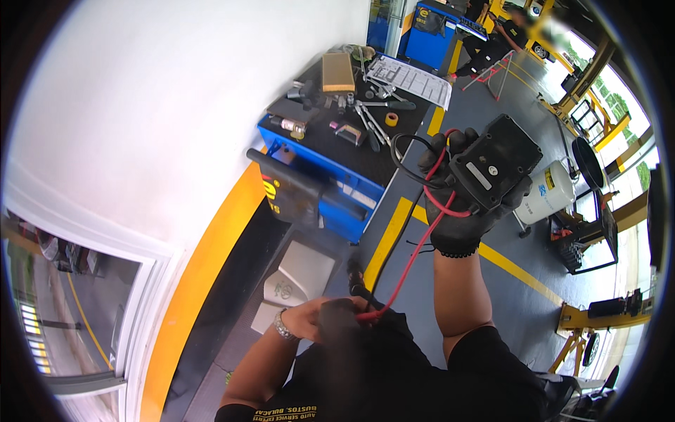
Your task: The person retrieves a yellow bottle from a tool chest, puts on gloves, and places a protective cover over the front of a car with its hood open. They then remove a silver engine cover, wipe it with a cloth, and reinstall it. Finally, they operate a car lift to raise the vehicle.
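Observation:
In my right hand (457,225), which wears a black glove, a black box-shaped device (496,165) is held up, with a pale label on its face. A red cable (415,260) and a black cable (406,163) loop from it past the gloved fingers. The red cable runs down toward my left hand (306,320), which is bare, with a metal-band watch at the wrist. My left fingers close around a dark, blurred object (341,323) at the cable's lower end, close to my body. Its kind cannot be made out.
A blue tool cart (341,218) stands ahead left, bearing wrenches, a tape roll (391,119), an air filter (337,72) and a printed sheet (409,81). A white tank (545,193) and yellow lift parts (601,316) are at right. Another person (510,35) sits far off.

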Demonstrator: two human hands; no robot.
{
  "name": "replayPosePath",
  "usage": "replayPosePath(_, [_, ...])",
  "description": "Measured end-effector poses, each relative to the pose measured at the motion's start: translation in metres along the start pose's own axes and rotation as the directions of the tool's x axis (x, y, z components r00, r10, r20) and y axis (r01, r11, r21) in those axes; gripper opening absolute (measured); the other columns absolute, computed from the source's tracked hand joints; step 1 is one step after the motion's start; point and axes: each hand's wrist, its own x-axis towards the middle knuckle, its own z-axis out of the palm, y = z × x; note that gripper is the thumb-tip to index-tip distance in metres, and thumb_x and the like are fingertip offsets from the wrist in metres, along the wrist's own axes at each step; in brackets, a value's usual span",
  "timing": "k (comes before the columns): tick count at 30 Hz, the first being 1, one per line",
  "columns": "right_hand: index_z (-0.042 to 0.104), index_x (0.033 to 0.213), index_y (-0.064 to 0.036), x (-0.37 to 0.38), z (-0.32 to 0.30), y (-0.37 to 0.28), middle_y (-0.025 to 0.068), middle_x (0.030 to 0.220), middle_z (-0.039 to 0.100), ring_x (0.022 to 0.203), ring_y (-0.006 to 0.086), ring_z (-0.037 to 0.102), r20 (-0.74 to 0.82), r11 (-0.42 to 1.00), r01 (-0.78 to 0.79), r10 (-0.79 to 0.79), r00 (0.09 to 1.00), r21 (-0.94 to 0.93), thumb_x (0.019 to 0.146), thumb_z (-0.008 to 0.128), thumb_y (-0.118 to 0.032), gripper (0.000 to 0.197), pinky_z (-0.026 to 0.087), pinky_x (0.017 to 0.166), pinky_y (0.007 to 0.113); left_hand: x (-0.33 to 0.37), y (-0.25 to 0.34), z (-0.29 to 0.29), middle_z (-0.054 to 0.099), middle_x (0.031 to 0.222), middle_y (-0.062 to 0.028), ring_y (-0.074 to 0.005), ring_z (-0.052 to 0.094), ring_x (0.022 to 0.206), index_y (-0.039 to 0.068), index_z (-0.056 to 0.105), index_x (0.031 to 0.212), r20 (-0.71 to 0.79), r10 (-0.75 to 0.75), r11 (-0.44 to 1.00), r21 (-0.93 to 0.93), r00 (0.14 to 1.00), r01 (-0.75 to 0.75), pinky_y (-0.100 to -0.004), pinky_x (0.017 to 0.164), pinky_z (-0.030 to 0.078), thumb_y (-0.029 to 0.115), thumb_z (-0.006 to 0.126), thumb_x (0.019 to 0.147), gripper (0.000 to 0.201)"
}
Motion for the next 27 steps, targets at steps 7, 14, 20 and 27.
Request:
replayPosePath(7, [0.047,0.136,-0.0007,0.105,-0.094,0.051,0.0203,0.124,0.061,0.116,0.0408,0.06,-0.236,0.994,0.085,-0.098,0.967,-0.066,0.089,0.045,-0.071,0.085,0.052,0.095,0.056,0.109,0.081,-0.094,0.065,0.114,-0.0154,-0.0283,0.063,0.106,0.003,0.067,0.115,-0.244,0.047,0.88,0.47,0.969,0.076,-0.0367,0.093,0.049,0.015,0.076,0.073,0.045])
replayPosePath(14, [0.043,0.14,-0.0058,0.233,-0.226,0.09,0.0171,0.133,0.054,0.122,0.0371,0.055,-0.3,0.855,-0.424,0.338,0.892,-0.299,0.087,0.057,-0.066,0.081,0.042,0.105,0.05,0.146,0.243,-0.22,0.066,0.102,-0.0162,-0.0293,0.064,0.093,0.0,0.07,0.094,-0.515,0.309,0.125,0.855,0.799,0.503,-0.0366,0.084,0.051,0.006,0.071,0.063,0.032])
replayPosePath(20, [0.038,0.145,-0.0148,0.308,-0.277,0.103,0.014,0.149,0.038,0.137,0.036,0.037,-0.607,0.827,-0.495,0.254,0.753,-0.267,0.085,0.058,-0.069,0.083,0.035,0.107,0.058,0.215,0.301,-0.343,0.062,0.084,-0.0128,-0.0286,0.062,0.073,-0.003,0.066,0.082,-0.491,0.688,0.132,0.808,0.534,0.574,-0.0366,0.068,0.05,0.009,0.069,0.069,0.018])
replayPosePath(27, [0.048,0.139,-0.0155,0.243,-0.304,0.033,0.0161,0.135,0.054,0.131,0.0354,0.049,-0.61,0.986,-0.041,-0.066,0.789,-0.16,0.089,0.055,-0.066,0.071,0.037,0.11,0.054,0.226,0.28,-0.453,0.067,0.104,-0.0156,-0.0356,0.064,0.096,0.001,0.07,0.091,-0.632,0.69,-0.066,0.432,0.354,0.899,-0.0431,0.085,0.052,0.029,0.069,0.074,0.032])
